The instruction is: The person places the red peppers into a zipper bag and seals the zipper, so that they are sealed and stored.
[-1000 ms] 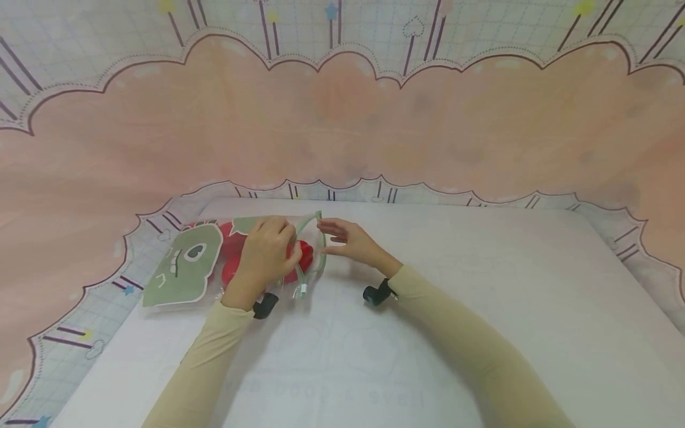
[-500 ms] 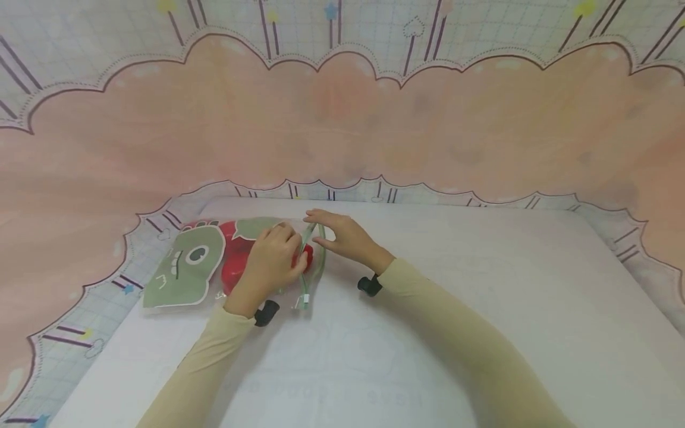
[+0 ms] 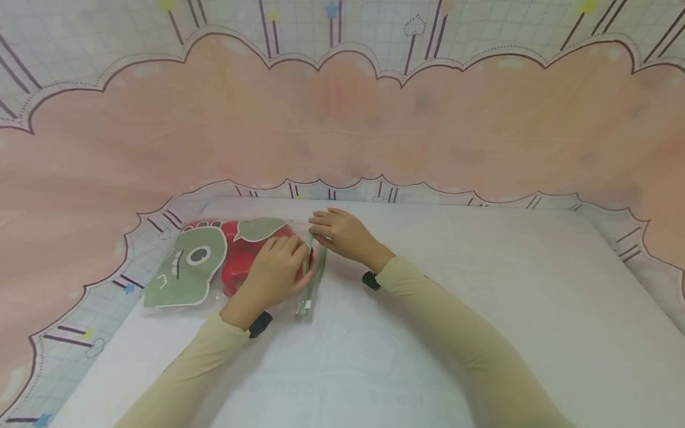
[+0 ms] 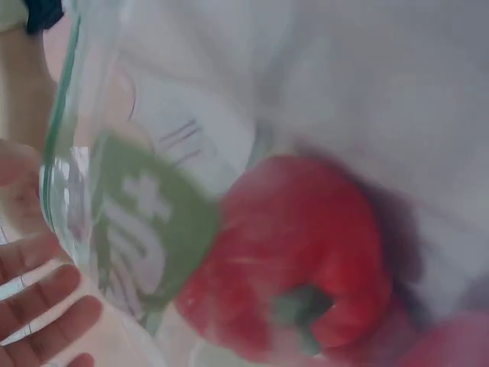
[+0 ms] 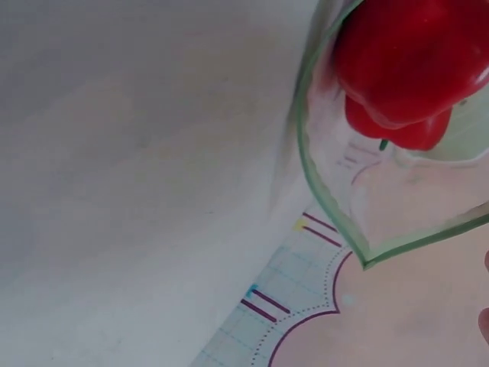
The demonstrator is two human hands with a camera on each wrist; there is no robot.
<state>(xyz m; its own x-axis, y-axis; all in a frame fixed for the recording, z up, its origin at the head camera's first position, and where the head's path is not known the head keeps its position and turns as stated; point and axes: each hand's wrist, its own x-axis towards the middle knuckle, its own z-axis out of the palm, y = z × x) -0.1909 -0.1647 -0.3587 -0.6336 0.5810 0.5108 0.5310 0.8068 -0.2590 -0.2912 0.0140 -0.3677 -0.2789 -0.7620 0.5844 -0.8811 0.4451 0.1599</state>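
Observation:
A clear zip bag (image 3: 235, 300) with a green cartoon face (image 3: 184, 267) printed on it lies at the table's left. Inside are red bell peppers; one pepper (image 4: 298, 245) shows a green stem through the film, and another pepper (image 5: 412, 61) sits near the gaping mouth. My left hand (image 3: 275, 267) lies over the mouth end with bent fingers, its thumb along the green zip strip (image 5: 313, 172), holding the upper lip. My right hand (image 3: 345, 235) is at the far corner of the mouth, fingers extended; whether they touch the strip is hard to tell.
The white table (image 3: 455, 297) extends to the right and front of the bag. Behind and at the sides hangs a peach patterned cloth (image 3: 342, 131). A small black camera (image 3: 260, 325) sits on the left wrist, another camera (image 3: 370, 280) on the right.
The left hand has shifted slightly right and toward me, uncovering more of the bag. The right hand moved left to the strip's far end, and the mouth looks narrower from above.

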